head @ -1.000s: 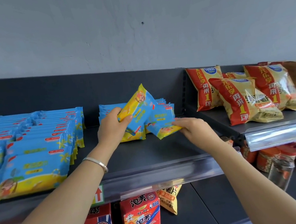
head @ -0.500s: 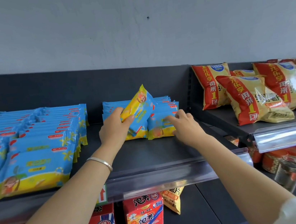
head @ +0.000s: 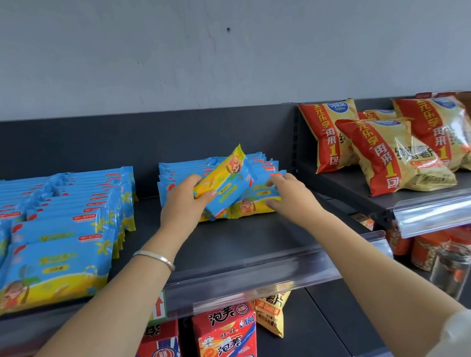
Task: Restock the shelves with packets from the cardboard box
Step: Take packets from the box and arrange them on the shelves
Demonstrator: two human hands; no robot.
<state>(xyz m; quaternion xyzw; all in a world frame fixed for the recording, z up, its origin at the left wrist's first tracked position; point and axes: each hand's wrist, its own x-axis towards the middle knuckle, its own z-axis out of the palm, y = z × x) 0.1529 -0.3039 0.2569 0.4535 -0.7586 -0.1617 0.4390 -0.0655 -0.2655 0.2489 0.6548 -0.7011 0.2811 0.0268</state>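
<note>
1. The left hand (head: 183, 203) grips a blue-and-yellow packet (head: 224, 184), held tilted at the frame's centre above the dark shelf (head: 237, 244).
2. The right hand (head: 292, 197) pinches the right end of the front packet (head: 251, 201) of a stack (head: 173, 171) on the shelf.
3. The tilted packet hides part of that stack, and its print is too blurred to read.
4. More rows (head: 54, 220) at left are cut off by the frame edge.
</note>
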